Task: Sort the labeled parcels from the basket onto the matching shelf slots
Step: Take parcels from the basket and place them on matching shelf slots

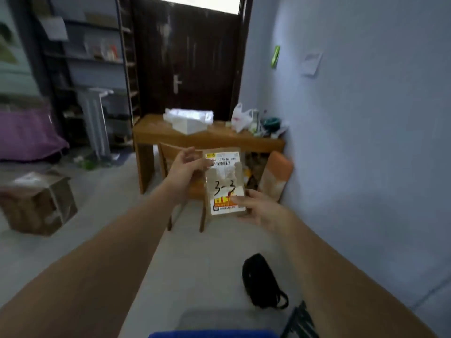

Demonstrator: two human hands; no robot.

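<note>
I hold a small brown cardboard parcel [224,181] upright in front of me with both hands. Its face carries a barcode label at the top, the handwritten mark "3-3" in the middle and an orange sticker at the bottom. My left hand [186,167] grips its upper left edge. My right hand [256,206] grips its lower right corner, thumb on the sticker. A dark metal shelf unit [92,57] stands at the far left, with a few blurred items on its boards. A blue rim [212,334], possibly the basket, shows at the bottom edge.
A wooden desk [207,140] with a white box and bags stands before a dark door [188,57], a wooden chair [180,167] tucked under it. An open cardboard box [39,201] sits on the floor at left. A black bag [261,281] lies near the right wall.
</note>
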